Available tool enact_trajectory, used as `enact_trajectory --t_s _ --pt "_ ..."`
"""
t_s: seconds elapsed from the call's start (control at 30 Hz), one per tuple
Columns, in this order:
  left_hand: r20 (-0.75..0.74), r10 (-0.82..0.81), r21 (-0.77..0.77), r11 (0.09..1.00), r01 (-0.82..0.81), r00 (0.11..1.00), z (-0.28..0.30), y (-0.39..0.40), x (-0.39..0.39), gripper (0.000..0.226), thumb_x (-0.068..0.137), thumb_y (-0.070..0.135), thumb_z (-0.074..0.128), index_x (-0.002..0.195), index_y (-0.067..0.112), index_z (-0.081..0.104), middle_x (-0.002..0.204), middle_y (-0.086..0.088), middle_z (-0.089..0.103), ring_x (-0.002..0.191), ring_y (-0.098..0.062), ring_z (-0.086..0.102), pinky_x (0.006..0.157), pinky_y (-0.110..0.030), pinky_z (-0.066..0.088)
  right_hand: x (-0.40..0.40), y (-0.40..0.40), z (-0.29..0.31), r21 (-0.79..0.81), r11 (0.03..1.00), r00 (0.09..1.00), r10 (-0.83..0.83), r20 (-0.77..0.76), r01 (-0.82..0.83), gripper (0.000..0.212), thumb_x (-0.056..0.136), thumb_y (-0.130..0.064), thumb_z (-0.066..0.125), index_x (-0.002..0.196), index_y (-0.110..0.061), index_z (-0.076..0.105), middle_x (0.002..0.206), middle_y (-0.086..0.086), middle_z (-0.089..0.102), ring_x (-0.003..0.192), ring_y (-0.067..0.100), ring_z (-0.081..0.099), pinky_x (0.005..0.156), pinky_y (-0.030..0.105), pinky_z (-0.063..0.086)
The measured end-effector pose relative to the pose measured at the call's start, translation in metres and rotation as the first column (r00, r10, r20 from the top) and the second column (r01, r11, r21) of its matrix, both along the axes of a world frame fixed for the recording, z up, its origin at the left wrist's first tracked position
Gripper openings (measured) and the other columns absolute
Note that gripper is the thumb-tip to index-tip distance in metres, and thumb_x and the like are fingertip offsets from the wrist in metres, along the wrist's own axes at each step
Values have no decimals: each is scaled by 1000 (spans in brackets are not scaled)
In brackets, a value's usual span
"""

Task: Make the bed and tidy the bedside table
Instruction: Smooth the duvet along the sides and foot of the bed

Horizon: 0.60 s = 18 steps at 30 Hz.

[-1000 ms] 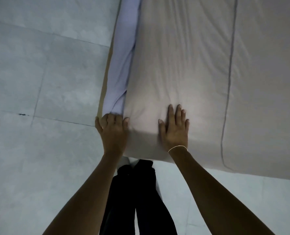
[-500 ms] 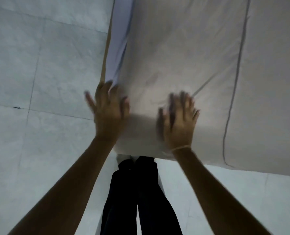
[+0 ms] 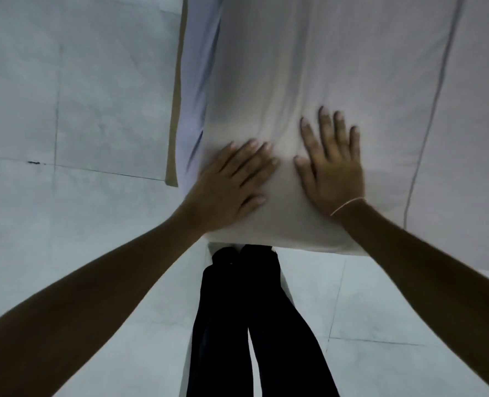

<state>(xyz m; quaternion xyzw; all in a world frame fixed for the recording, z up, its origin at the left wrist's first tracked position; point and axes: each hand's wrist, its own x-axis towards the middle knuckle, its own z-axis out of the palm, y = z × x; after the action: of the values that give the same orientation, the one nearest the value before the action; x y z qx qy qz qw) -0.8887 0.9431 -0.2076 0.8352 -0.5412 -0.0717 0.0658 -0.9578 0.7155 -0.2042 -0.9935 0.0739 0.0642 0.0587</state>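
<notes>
Pale tiled floor (image 3: 65,110) filling the nine o'clock side, bed (image 3: 323,67) running from the middle up toward twelve and three o'clock. Standing at the bed's corner in dark trousers (image 3: 251,325), at six o'clock. Pressing the left hand (image 3: 231,181) flat on the cream cover (image 3: 294,81) right at the corner, fingers straight and close together, pointing toward two o'clock. Laying the right hand (image 3: 332,167) flat just beside it at three o'clock, fingers straight and spread apart, gripping nothing; thin bracelet (image 3: 347,206) circling that wrist. Showing a strip of lilac sheet (image 3: 197,96) between the cover's edge and a tan strip of bed base (image 3: 177,110), toward eleven o'clock. Judging by this: cover already lying over the corner with only soft creases, so smoothing well advanced here. Remaining: the lilac strip looking untucked, the bed's other end out of sight, bedside table nowhere in view and presumably still to tidy.
</notes>
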Motion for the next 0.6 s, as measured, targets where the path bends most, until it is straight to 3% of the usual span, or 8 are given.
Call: enact_trajectory --t_s 0.17,0.33,0.4,0.5,0.6 --pt "-108 -62 14 998 64 992 6 69 -51 59 99 41 41 148 11 27 154 -11 26 144 -26 20 117 -45 19 -79 76 -8 69 983 985 171 -26 -169 65 96 -51 40 152 -24 24 158 14 18 146 38 15 114 58 19" --pt "-162 40 -74 996 -53 986 23 54 -22 51 100 30 36 144 6 33 151 -17 30 143 -29 23 116 -44 22 -86 81 2 194 927 947 318 38 -320 57 96 -44 44 147 -21 36 156 13 27 146 33 22 111 59 27" --pt "-125 109 -106 987 -122 986 26 29 3 49 100 28 36 142 3 37 150 -20 32 142 -32 25 116 -46 22 -62 60 8 230 941 968 228 107 -248 53 99 -41 39 147 -17 36 155 16 29 145 33 24 111 59 25" --pt "-69 190 -141 970 -198 979 26 -18 42 50 101 29 35 144 4 34 151 -21 29 142 -35 23 115 -50 23 -17 18 18 179 984 984 -21 179 -12 52 101 -41 34 149 -22 34 157 10 24 147 28 16 117 55 16" --pt "-38 291 -71 953 -293 956 23 -59 69 57 101 40 25 148 7 22 155 -19 20 144 -34 17 115 -51 21 18 -25 17 187 961 963 -233 138 206 56 102 -43 30 152 -33 7 161 2 6 149 23 2 120 51 4"
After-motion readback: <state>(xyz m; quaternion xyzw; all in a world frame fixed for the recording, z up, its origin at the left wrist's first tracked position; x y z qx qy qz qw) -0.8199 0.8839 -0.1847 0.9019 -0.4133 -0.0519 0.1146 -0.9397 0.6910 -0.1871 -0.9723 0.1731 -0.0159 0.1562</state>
